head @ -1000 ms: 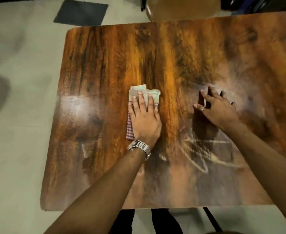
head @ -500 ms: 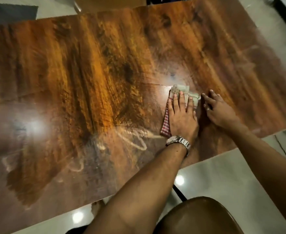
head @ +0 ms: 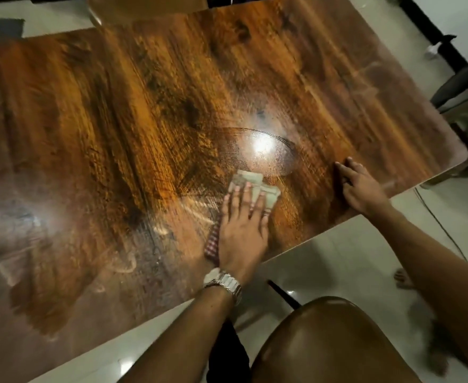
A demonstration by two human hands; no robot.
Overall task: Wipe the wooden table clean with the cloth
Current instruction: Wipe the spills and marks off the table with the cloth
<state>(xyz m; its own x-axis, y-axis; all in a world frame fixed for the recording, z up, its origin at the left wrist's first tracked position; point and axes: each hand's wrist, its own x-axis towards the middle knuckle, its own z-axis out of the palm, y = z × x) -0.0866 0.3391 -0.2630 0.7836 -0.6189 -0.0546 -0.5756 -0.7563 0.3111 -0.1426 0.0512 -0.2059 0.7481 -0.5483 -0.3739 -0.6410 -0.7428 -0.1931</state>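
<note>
Wooden table (head: 144, 106): glossy, dark-grained top, rounded corner, pale chalky smears near its front edge. Cloth (head: 255, 183): folded, pale with a red-checked edge, pinned flat under the left hand (head: 241, 230), fingers spread. Right hand (head: 363, 189): open, empty, resting near the table edge.

no readable text, labels or numbers anywhere

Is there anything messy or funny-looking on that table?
Yes. Pale, chalky smears and squiggles streak the wooden table to the left of the cloth, under the flat left hand. They look like unwiped residue. The right hand rests near the edge. Nothing looks broken or spilled.
</note>
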